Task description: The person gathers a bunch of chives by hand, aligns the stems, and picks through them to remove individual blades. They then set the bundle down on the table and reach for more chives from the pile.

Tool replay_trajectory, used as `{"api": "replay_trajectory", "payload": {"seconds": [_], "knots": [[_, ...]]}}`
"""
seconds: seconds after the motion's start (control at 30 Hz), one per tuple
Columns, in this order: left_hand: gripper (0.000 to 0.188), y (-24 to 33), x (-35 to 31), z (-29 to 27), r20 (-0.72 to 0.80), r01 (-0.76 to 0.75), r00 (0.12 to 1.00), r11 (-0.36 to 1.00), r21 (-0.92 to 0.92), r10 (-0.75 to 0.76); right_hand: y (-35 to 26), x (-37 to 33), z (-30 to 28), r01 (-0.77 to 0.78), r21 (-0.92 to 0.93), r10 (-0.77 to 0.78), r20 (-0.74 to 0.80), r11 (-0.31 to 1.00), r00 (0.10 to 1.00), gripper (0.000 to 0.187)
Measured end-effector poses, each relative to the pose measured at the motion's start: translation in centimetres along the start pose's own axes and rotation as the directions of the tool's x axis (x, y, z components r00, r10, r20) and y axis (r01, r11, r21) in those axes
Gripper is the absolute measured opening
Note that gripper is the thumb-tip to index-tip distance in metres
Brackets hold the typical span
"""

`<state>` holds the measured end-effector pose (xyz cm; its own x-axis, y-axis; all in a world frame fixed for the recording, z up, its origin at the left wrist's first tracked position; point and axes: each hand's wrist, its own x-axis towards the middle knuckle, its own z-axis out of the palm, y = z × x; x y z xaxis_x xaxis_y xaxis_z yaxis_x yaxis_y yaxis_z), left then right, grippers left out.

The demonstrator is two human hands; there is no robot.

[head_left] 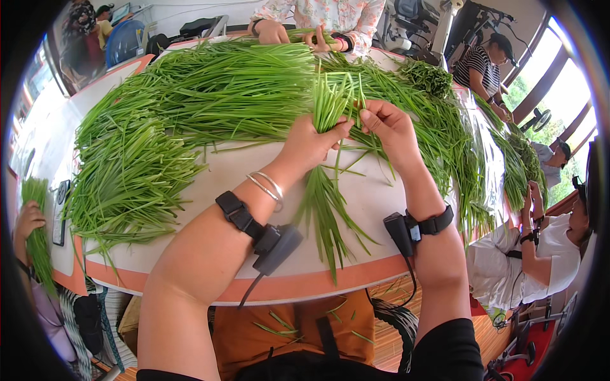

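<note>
My left hand [312,141] is closed around a bunch of garlic chives [332,98]. Its pale stem ends point away from me, and the green leaf tips hang below my fist toward the table's near edge. Just to the right, my right hand [389,127] pinches a thin chive stalk [361,92] between thumb and forefinger, beside the bunch's stems. A thick heap of chives [248,89] lies beyond and left of my hands. More loose chives [422,127] spread over the table to the right.
The white table [235,190] has an orange rim. Across it, a person in a flowered shirt [337,16] handles chives. Other people work at the right, and another hand [30,219] holds chives at far left. Cabled black devices [276,244] are strapped to my forearms.
</note>
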<state>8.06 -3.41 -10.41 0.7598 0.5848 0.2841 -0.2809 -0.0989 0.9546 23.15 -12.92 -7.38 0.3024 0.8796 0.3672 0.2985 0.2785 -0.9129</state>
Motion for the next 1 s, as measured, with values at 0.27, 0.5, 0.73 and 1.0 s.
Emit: {"api": "replay_trajectory", "payload": {"seconds": [0.27, 0.5, 0.73, 1.0], "knots": [[0.026, -0.3, 0.1, -0.1, 0.043, -0.072, 0.997, 0.997, 0.015, 0.071, 0.0, -0.2, 0.5, 0.015, -0.036, -0.014, 0.036, 0.999, 0.999, 0.014], [0.027, 0.3, 0.0, 0.1, -0.045, -0.094, 0.994, 0.995, 0.014, 0.095, 0.7, -0.3, 0.4, -0.04, -0.259, 0.079, 0.141, 0.965, 0.987, 0.012], [0.02, -0.4, 0.5, 0.1, -0.126, -0.087, 0.991, 0.923, -0.375, 0.043, 0.3, -0.6, 1.5, -0.145, -0.15, 0.172, 0.186, 0.978, 0.967, 0.014], [0.021, 0.3, 0.1, -0.4, -0.048, 0.128, 0.984, 0.869, -0.478, -0.171, 1.0, 0.3, -1.9, -0.065, -0.382, -0.04, -0.262, 0.922, 0.964, 0.013]]}}
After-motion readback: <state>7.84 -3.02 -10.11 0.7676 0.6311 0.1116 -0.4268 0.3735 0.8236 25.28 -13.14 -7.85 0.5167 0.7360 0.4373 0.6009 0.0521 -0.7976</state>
